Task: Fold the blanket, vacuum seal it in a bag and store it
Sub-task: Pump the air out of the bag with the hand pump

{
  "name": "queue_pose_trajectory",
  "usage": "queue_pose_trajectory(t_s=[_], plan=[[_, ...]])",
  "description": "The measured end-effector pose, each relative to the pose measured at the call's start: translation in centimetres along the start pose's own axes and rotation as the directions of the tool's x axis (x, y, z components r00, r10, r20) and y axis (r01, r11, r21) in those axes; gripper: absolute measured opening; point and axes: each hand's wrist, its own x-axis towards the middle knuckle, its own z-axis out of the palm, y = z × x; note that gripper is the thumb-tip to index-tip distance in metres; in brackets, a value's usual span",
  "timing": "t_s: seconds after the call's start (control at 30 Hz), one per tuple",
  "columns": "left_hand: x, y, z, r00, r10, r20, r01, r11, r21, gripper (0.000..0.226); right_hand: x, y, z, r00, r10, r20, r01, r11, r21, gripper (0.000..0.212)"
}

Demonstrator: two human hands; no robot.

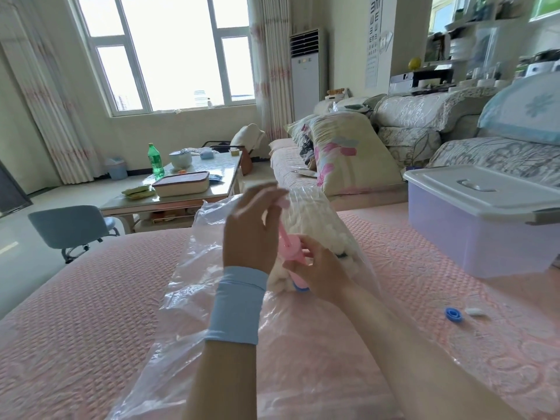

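A clear plastic vacuum bag lies on the pink bed cover, with a white fluffy blanket inside its far end. A pink hand pump stands on the bag over the blanket. My right hand grips the pump's barrel near its blue base. My left hand, with a light blue wristband, holds the pump's raised handle above the barrel. A blue valve cap lies loose on the bed to the right.
A lidded translucent storage box sits on the bed at the right. A small white piece lies beside the cap. Pillows and a sofa stand beyond the bed; a coffee table and a grey chair are at the left.
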Motion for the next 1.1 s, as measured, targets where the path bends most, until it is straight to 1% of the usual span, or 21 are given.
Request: queue_pose_trajectory(t_s=[0.1,0.17,0.2,0.23,0.27,0.33,0.37,0.4,0.43,0.47,0.53,0.6,0.67,0.73,0.8,0.87,0.9,0.93,0.97,1.03,1.1], plan=[[1.7,1.3,-1.6,0.973,0.049,-0.224,-0.055,0.998,-0.018,0.017,-0.2,-0.2,0.1,0.999,0.007,0.033,-0.007,1.000,-0.018,0.046],[0.8,0.6,-0.8,0.968,0.057,-0.246,-0.051,0.998,0.033,0.018,-0.3,-0.2,0.2,0.999,0.008,0.041,-0.007,1.000,-0.021,0.047],[0.0,0.0,-0.1,0.976,0.051,-0.212,-0.040,0.998,0.056,0.019,-0.3,-0.3,0.3,0.999,0.008,0.036,-0.008,1.000,-0.018,0.049],[-1.0,-0.8,0.7,0.990,0.021,-0.137,-0.013,0.998,0.057,0.021,-0.3,-0.3,0.4,1.000,0.010,0.029,-0.009,1.000,-0.013,0.050],[-2.0,-1.6,1.5,0.999,-0.038,-0.019,0.039,0.998,0.043,0.023,-0.2,-0.3,0.3,1.000,0.012,0.022,-0.012,1.000,-0.010,0.051],[-3.7,-2.6,2.4,0.957,-0.167,0.237,0.165,0.986,0.029,0.026,-0.1,-0.1,0.3,1.000,0.014,0.019,-0.014,1.000,-0.006,0.051],[-4.1,-2.8,2.4,0.928,-0.206,0.312,0.206,0.978,0.031,0.027,-0.2,0.0,0.2,1.000,0.016,0.021,-0.016,1.000,-0.004,0.050],[-4.0,-2.8,2.2,0.915,-0.222,0.336,0.224,0.974,0.034,0.027,-0.2,0.1,0.1,1.000,0.015,0.022,-0.015,1.000,-0.003,0.049],[-3.5,-2.6,1.8,0.929,-0.202,0.309,0.203,0.979,0.031,0.026,-0.2,0.1,0.0,1.000,0.013,0.020,-0.013,1.000,-0.006,0.046],[-2.7,-2.1,1.3,0.959,-0.149,0.241,0.148,0.989,0.022,0.024,-0.2,0.1,-0.1,1.000,0.012,0.017,-0.012,1.000,-0.007,0.043],[-0.7,-0.7,0.0,0.999,-0.018,0.028,0.019,1.000,-0.008,0.019,-0.2,0.1,-0.2,1.000,0.012,0.016,-0.011,1.000,-0.006,0.042],[0.7,0.6,-1.1,0.984,0.058,-0.171,-0.062,0.998,-0.017,0.018,-0.2,0.0,-0.2,0.999,0.009,0.032,-0.009,1.000,-0.013,0.044],[0.9,0.9,-1.1,0.967,0.073,-0.244,-0.075,0.997,-0.001,0.018,-0.1,0.1,-0.1,0.999,0.010,0.041,-0.009,1.000,-0.017,0.046],[-0.2,-0.1,0.0,0.983,0.052,-0.175,-0.047,0.998,0.033,0.020,-0.1,0.1,0.1,0.999,0.011,0.036,-0.010,1.000,-0.022,0.048],[-2.2,-1.5,1.4,0.997,-0.065,0.045,0.064,0.997,0.037,0.023,-0.1,0.1,0.1,1.000,0.022,0.023,-0.022,1.000,-0.003,0.050],[-3.7,-2.3,2.3,0.935,-0.217,0.279,0.216,0.976,0.036,0.026,-0.1,0.1,0.1,0.999,0.024,0.031,-0.024,1.000,-0.002,0.053],[-3.9,-2.5,2.3,0.911,-0.250,0.329,0.251,0.967,0.042,0.025,-0.1,0.1,0.1,0.999,0.023,0.038,-0.023,1.000,-0.004,0.055],[-3.6,-2.4,2.2,0.911,-0.250,0.328,0.249,0.967,0.046,0.025,-0.1,0.2,0.1,0.999,0.022,0.037,-0.022,1.000,0.000,0.056],[-3.0,-1.9,1.7,0.935,-0.216,0.281,0.213,0.976,0.041,0.023,0.0,0.2,0.0,0.999,0.021,0.030,-0.022,1.000,0.010,0.055],[-1.2,-0.7,0.5,0.992,-0.087,0.088,0.087,0.996,0.006,0.018,0.0,0.4,-0.1,1.000,0.021,0.017,-0.021,1.000,0.014,0.054],[0.3,0.6,-0.8,0.990,0.038,-0.133,-0.038,0.999,-0.003,0.015,0.0,0.2,-0.2,0.999,0.015,0.031,-0.016,1.000,0.006,0.053]])
